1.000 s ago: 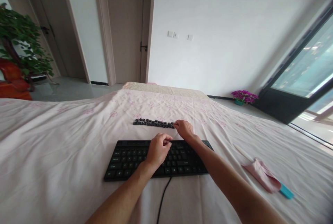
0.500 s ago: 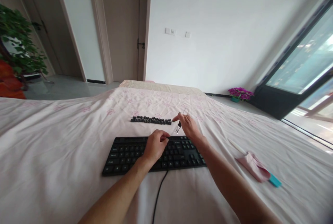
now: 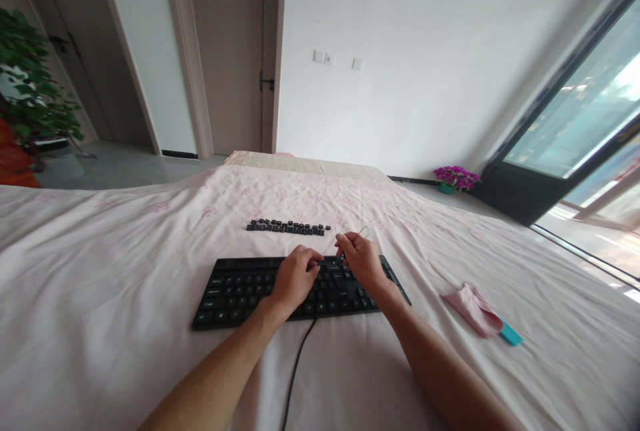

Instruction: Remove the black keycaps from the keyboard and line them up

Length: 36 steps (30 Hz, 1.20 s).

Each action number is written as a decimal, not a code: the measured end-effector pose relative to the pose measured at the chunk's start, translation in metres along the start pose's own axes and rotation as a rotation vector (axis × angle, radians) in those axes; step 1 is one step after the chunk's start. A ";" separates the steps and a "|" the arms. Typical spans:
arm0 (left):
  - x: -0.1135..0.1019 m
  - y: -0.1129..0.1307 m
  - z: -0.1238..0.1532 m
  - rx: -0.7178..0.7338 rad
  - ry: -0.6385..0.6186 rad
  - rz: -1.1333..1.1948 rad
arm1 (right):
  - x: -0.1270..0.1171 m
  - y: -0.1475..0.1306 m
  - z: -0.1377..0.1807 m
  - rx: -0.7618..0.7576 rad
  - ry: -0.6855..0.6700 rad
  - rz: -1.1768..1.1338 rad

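A black keyboard [image 3: 215,302] lies on the pink patterned cloth. My left hand [image 3: 296,276] rests over its middle, closed, with fingers curled at the far edge. My right hand [image 3: 361,259] hovers over the far right keys, fingers pinched around a wire keycap puller [image 3: 367,231]. One thin wire loop sticks up behind that hand; the puller's lower end is mostly hidden by the fingers and dark keys. Beyond the keyboard, removed black keycaps [image 3: 285,227] stand in two rows, with a single one at the right end.
A cable [image 3: 296,367] runs from the keyboard toward me. To the right lies a pink cloth piece [image 3: 473,309] with a blue strip [image 3: 510,333] and a thin pale stick. Purple flowers [image 3: 456,177] stand on the floor by the glass door.
My right hand has come from beside the keycap rows down to the keyboard, bringing the puller over the keys. A keycap now shows at the right end. My left hand stays on the keyboard.
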<state>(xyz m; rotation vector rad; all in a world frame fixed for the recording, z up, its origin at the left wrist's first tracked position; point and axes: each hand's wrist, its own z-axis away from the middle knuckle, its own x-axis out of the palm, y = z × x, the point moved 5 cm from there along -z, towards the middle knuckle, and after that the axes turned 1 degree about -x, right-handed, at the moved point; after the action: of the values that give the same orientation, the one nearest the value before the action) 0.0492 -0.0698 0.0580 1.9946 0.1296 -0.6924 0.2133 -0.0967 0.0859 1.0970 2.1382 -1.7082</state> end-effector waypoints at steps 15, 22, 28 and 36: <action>0.000 0.000 0.000 0.004 0.002 -0.069 | 0.018 -0.026 0.015 -0.234 -0.040 0.388; 0.001 0.002 0.001 0.003 -0.016 -0.048 | 0.015 -0.013 0.002 -0.104 0.033 0.396; 0.002 0.001 0.001 0.006 -0.049 -0.092 | 0.018 -0.012 0.003 -0.174 0.111 0.401; 0.017 0.015 -0.009 -0.008 -0.095 -0.311 | 0.015 -0.007 0.010 -0.301 0.163 0.212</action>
<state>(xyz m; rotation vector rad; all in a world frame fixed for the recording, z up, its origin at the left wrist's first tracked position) 0.0730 -0.0730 0.0637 1.9491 0.3906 -0.9803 0.1954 -0.0995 0.0795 1.3518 2.1873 -1.1962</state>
